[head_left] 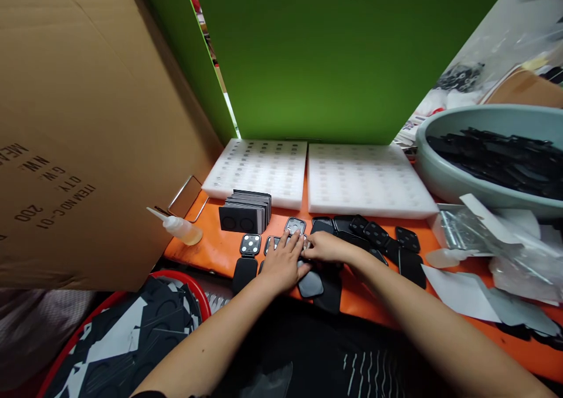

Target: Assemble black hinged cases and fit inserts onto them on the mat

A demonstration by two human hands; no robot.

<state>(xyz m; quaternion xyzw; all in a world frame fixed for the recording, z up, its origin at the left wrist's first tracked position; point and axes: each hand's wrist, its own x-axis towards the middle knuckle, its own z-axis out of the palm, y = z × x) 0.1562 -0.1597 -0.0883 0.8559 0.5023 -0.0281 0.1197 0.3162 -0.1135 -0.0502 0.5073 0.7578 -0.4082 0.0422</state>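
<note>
At the near edge of the orange table [215, 254], a shiny black plate with round corners [311, 285] lies partly under the hands. It is to the near right of the left hand [281, 264] and to the near left of the right hand [324, 248]. The left hand is closer, with its thumb right at the plate. I cannot tell which way is the plate's long way, because the hands hide its far end. The left hand is flat, palm down, fingers a little apart. The right hand is pinched small; I cannot tell if it holds something. Just past the left hand is a black square piece with round dots [295, 225]. Farther, to the left, is a stack of black and grey cards [245, 213]. Past that lies a flat white foam slab [255, 175], then a tall green board [316, 64].
</note>
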